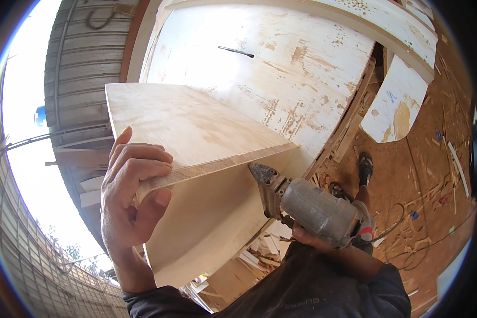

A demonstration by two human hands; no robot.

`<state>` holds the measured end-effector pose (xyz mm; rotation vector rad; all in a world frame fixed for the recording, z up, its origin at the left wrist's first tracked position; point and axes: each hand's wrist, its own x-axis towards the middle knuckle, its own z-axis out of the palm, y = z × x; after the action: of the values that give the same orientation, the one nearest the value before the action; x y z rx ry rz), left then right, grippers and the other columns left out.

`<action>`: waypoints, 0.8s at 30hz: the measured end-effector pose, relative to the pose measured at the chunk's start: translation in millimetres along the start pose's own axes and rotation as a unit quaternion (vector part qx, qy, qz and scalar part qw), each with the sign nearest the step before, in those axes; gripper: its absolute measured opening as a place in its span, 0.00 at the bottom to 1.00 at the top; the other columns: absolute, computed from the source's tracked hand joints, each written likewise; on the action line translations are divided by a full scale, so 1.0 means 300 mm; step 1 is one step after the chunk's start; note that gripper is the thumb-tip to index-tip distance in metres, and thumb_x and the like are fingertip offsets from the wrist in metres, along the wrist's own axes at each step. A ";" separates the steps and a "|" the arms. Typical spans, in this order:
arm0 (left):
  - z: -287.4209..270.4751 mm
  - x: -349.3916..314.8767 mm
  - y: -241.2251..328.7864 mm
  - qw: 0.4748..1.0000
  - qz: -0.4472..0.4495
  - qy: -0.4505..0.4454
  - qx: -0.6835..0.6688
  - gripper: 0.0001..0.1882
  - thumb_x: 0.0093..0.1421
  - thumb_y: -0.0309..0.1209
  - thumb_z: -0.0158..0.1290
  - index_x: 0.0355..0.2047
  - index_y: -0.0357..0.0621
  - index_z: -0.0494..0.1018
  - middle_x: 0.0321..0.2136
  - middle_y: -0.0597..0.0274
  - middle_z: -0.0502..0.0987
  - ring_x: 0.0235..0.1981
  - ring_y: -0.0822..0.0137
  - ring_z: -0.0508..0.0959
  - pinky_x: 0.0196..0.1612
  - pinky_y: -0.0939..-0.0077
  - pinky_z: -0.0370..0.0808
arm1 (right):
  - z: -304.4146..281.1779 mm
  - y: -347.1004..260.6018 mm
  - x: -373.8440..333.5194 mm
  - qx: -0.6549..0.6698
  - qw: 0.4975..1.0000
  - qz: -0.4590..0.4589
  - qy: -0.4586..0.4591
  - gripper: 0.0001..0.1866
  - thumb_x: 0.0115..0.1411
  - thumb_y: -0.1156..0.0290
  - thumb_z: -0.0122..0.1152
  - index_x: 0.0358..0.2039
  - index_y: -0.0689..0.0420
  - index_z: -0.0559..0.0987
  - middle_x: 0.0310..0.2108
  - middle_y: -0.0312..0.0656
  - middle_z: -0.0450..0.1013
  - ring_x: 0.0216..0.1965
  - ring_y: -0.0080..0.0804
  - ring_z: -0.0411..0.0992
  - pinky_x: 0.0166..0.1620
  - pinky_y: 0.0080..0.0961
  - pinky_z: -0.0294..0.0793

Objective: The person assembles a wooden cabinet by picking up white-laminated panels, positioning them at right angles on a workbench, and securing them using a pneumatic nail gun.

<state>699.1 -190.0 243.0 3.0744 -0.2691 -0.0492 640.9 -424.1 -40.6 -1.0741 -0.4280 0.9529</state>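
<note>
My left hand [135, 191] is closed round the near left corner of a pale plywood panel [196, 124], thumb below and fingers on top. The panel joins a second plywood board [212, 212] that drops below its front edge. In my right hand [315, 241] is a worn grey nail gun [320, 209]. My fingers wrap its handle, mostly hidden behind the tool's body. The nail gun's nose meets the panel's front edge, near its right end.
Behind the panel lies a large white scuffed worktop [302, 69] with a thin dark stick-like object [236, 51] on it. Wood offcuts litter the brown floor [429, 196] at right, where a hose [403, 220] trails. A foot in a dark sandal [364, 168] stands beside the worktop.
</note>
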 end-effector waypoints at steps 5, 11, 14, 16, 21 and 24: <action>0.000 0.016 0.002 1.000 0.004 -0.009 -0.002 0.15 0.56 0.43 0.58 0.29 0.42 0.74 0.30 0.58 0.78 0.37 0.59 0.79 0.62 0.40 0.56 | -0.013 0.012 0.019 0.009 1.000 -0.002 -0.012 0.25 0.60 0.61 0.61 0.54 0.57 0.68 0.38 0.42 0.68 0.38 0.33 0.68 0.43 0.31 0.69; 0.007 0.017 0.008 1.000 0.000 0.002 -0.001 0.13 0.54 0.40 0.58 0.28 0.43 0.74 0.29 0.58 0.77 0.36 0.60 0.79 0.62 0.40 0.55 | -0.017 0.027 0.024 0.021 1.000 0.002 -0.021 0.26 0.60 0.60 0.61 0.56 0.56 0.68 0.43 0.43 0.67 0.43 0.35 0.68 0.47 0.33 0.68; 0.005 0.014 0.003 1.000 -0.002 -0.002 0.002 0.13 0.54 0.40 0.58 0.28 0.42 0.74 0.29 0.58 0.77 0.35 0.60 0.78 0.62 0.40 0.55 | -0.016 0.031 0.021 0.025 0.999 0.004 -0.026 0.27 0.60 0.59 0.61 0.56 0.56 0.67 0.45 0.44 0.67 0.45 0.36 0.67 0.48 0.33 0.68; 0.003 0.010 0.002 1.000 -0.001 -0.001 0.000 0.12 0.53 0.38 0.58 0.28 0.42 0.74 0.29 0.58 0.77 0.35 0.60 0.78 0.62 0.41 0.55 | -0.009 0.035 0.016 0.029 0.999 0.005 -0.027 0.27 0.60 0.59 0.61 0.57 0.56 0.67 0.46 0.44 0.67 0.47 0.37 0.67 0.50 0.34 0.67; 0.002 0.008 -0.011 1.000 0.021 -0.004 -0.022 0.08 0.49 0.30 0.58 0.28 0.41 0.73 0.29 0.58 0.77 0.36 0.61 0.78 0.62 0.43 0.56 | 0.015 0.080 -0.004 0.058 0.998 0.007 -0.012 0.28 0.60 0.58 0.60 0.58 0.56 0.67 0.50 0.45 0.67 0.51 0.39 0.66 0.53 0.35 0.67; -0.006 0.015 0.019 1.000 0.008 -0.003 -0.019 0.07 0.48 0.25 0.56 0.29 0.41 0.73 0.29 0.58 0.77 0.36 0.61 0.78 0.62 0.45 0.56 | 0.034 0.141 -0.021 0.088 0.996 0.010 -0.003 0.29 0.60 0.58 0.60 0.59 0.55 0.67 0.53 0.46 0.66 0.53 0.40 0.66 0.55 0.36 0.66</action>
<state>702.7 -196.4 244.9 3.0346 -0.2895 -0.0631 611.4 -417.3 -72.5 -0.9173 -0.3319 0.9936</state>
